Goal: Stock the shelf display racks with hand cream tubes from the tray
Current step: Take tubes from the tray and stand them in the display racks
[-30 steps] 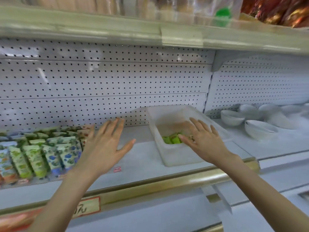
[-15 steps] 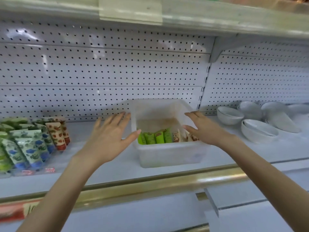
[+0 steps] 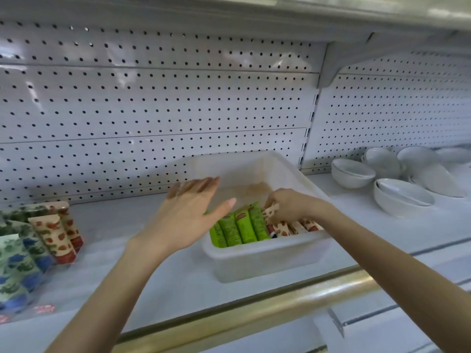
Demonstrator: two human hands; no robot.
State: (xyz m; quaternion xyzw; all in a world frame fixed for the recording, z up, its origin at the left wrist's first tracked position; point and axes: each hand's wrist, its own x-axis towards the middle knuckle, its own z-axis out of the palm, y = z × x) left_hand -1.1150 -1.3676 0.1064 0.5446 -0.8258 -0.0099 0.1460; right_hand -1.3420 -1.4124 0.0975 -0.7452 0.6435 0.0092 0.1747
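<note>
Red-spotted tube (image 3: pixel 271 209) between curled right fingers (image 3: pixel 277 200) in tray (image 3: pixel 267 253); left fingers (image 3: pixel 196 186) straight, empty.

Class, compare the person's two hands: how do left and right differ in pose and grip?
The left hand is spread, fingers straight; the right hand has its fingers curled. The left hand holds nothing; the right hand grips a brown-spotted tube. Both reach toward the tray.

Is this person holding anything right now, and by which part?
The right hand pinches a beige, red-spotted tube by its upper end, inside the tray. The left hand hovers open, holding nothing.
</note>
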